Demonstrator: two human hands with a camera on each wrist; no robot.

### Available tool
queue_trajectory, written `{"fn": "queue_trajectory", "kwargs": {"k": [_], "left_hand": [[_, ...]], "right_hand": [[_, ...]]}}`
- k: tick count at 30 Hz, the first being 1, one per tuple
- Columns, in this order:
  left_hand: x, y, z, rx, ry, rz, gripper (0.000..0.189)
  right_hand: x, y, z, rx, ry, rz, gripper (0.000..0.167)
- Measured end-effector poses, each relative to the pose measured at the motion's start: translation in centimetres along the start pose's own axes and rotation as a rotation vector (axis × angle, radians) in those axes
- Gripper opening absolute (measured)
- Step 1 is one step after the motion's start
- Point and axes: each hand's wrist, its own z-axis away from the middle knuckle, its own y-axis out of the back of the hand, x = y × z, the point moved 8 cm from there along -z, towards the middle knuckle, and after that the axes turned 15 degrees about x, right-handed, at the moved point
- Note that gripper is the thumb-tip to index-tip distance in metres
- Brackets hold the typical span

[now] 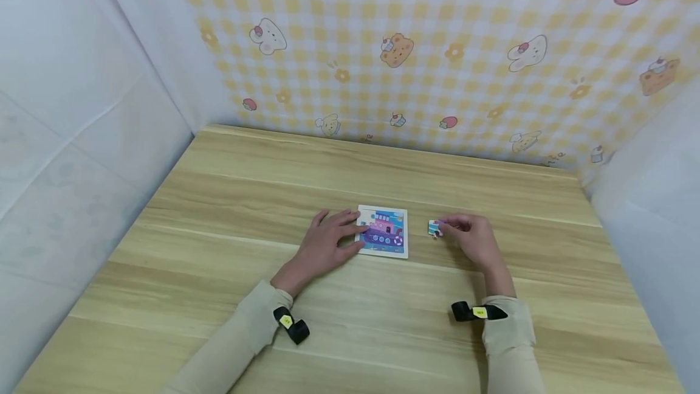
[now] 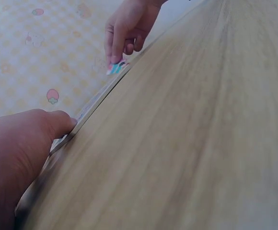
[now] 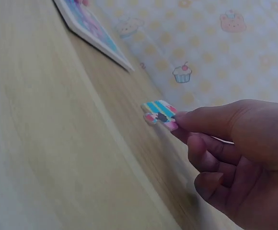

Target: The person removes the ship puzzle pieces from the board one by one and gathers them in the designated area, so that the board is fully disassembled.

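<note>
A small jigsaw board (image 1: pixel 367 216) with a white frame and a purple and pink ship picture lies on the table. A pale patch without picture shows in its upper left part. My left hand (image 1: pixel 325 242) rests along the board's left side with spread fingers, their tips over the frame and picture. To the right of the board, my right hand (image 1: pixel 474 239) pinches a jigsaw piece (image 3: pixel 159 114) between thumb and index finger. The piece has blue, white and yellow stripes with some pink and a dark spot. Its other fingers are loosely curled.
The wood-grain table (image 1: pixel 383 315) reaches back to a yellow checked cloth (image 1: pixel 437 72) with cartoon prints. White sheets hang on the left (image 1: pixel 71 108) and right sides. Each sleeve cuff carries a black strap with a yellow label.
</note>
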Motion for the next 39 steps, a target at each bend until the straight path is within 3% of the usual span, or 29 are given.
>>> {"fn": "queue_trajectory", "kwargs": {"k": [10, 26, 39], "left_hand": [[-0.1, 0.0, 0.0, 0.005, -0.004, 0.007, 0.043], [-0.4, -0.3, -0.2, 0.015, -0.014, 0.019, 0.043], [-0.3, -0.3, -0.1, 0.02, -0.017, 0.015, 0.043]], "right_hand": [[0.6, -0.2, -0.3, -0.002, 0.062, 0.052, 0.018], [1.1, -0.4, -0.6, -0.011, 0.079, 0.073, 0.017], [2.2, 0.5, -0.5, 0.056, 0.052, -0.056, 0.026]]}}
